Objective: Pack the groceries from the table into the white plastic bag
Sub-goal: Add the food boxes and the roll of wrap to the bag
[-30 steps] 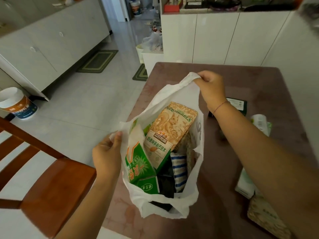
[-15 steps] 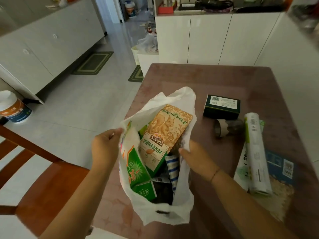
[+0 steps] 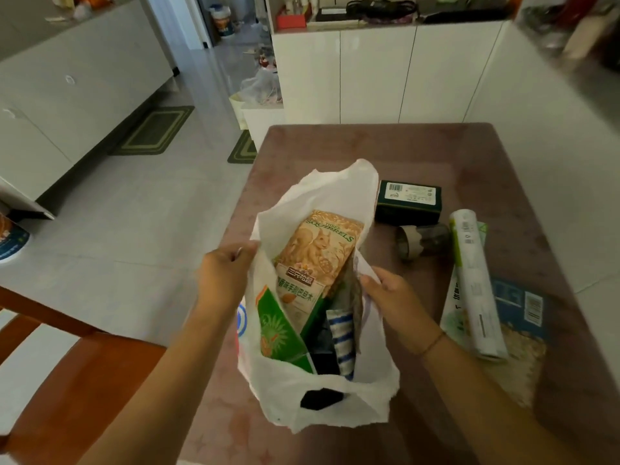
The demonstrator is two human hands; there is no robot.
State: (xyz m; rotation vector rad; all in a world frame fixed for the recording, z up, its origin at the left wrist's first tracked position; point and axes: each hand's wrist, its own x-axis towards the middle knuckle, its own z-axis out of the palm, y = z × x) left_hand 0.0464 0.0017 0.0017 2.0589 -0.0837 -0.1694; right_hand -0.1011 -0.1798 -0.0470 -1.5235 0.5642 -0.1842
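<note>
Head view: the white plastic bag (image 3: 335, 407) stands on the near left part of the table (image 3: 402, 149), its mouth facing up toward the camera. The left hand (image 3: 224, 276) pinches the bag's left rim between thumb and curled fingers and draws it outward. The right hand (image 3: 392, 300) grips the right rim, fingers closed round a fold of plastic. Pulled apart this way, the mouth is wide enough to see inside and judge what room is left.

Inside, a tan snack packet (image 3: 318, 256) with a squirrel on it leans upright against the far wall. A green carton (image 3: 281, 330) sits in front of it on the left, and a blue-striped packet (image 3: 342, 340) is tucked in on the right. A dark item fills the gap between them; what it is cannot be told.

Several groceries lie outside the bag, to its right: a dark green box (image 3: 407, 203) just beside the far rim, a small jar (image 3: 422, 241) on its side near that box, and a long white roll (image 3: 476, 290) resting across a flat bag of oats (image 3: 516, 330). The packing looks partly done, and the box is probably easiest to take, being nearest the opening.

A wooden chair (image 3: 84, 380) stands at the table's left edge.
</note>
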